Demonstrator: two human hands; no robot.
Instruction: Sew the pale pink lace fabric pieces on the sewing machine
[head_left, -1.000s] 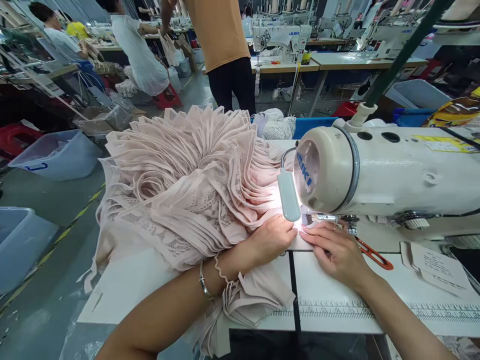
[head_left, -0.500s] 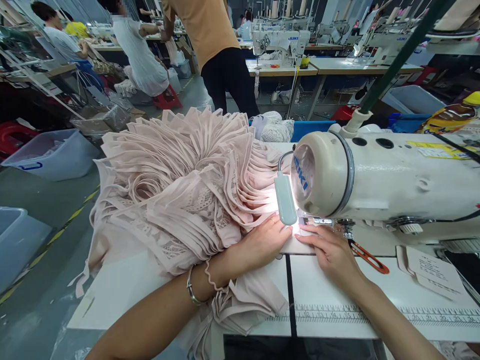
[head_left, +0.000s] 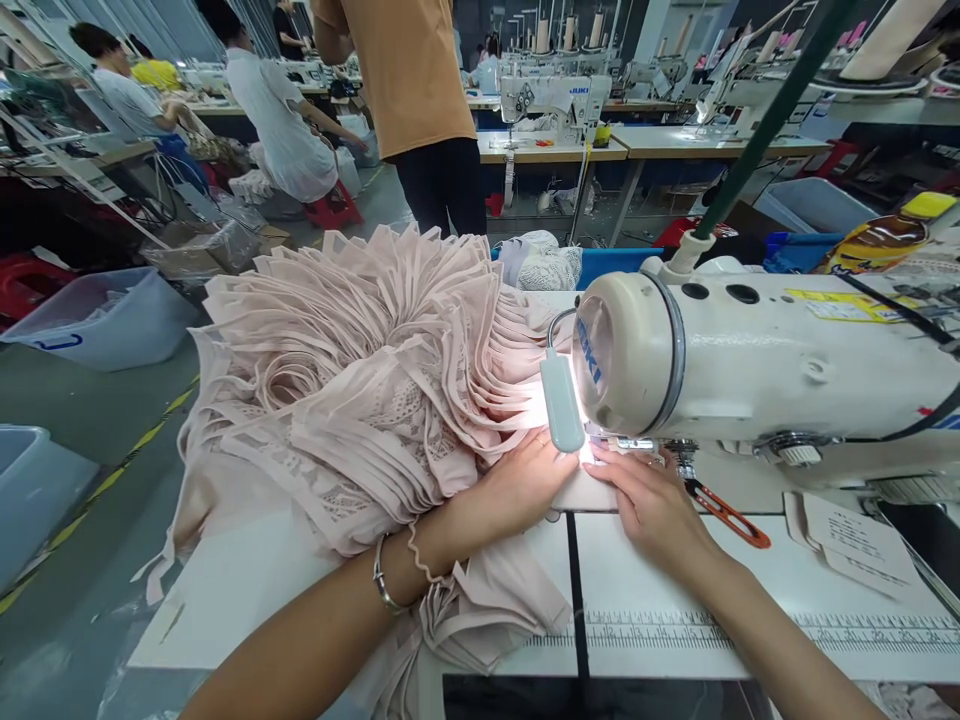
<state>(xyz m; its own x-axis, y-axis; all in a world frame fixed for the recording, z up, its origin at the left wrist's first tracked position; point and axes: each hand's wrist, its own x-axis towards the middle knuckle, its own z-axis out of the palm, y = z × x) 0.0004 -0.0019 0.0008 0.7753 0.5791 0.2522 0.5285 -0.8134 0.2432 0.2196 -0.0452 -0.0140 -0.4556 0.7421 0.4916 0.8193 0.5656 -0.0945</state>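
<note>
At the needle area of a white sewing machine (head_left: 742, 350), a pale pink fabric piece (head_left: 596, 492) lies under a bright light. My left hand (head_left: 529, 478) presses its closed fingers onto the fabric edge left of the needle; a small grey-green lamp (head_left: 562, 403) partly hides its fingertips. On the right side, my right hand (head_left: 649, 495) has its fingers stretched out, the tips touching the fabric close to the presser foot. A big heap of pale pink lace garments (head_left: 360, 370) sits left of the machine, and my left forearm crosses its front.
Orange thread snips (head_left: 727, 513) and cream cards (head_left: 855, 540) lie right of my right hand. A printed ruler (head_left: 660, 632) runs along the table's front. A plastic bin (head_left: 101, 325) stands on the floor at left. A person in an orange-brown shirt (head_left: 409, 75) stands beyond the heap.
The view has shifted slightly. My hands stay at the needle area with little visible movement. The standing person is more upright, and the seated person in white has an arm lowered.
</note>
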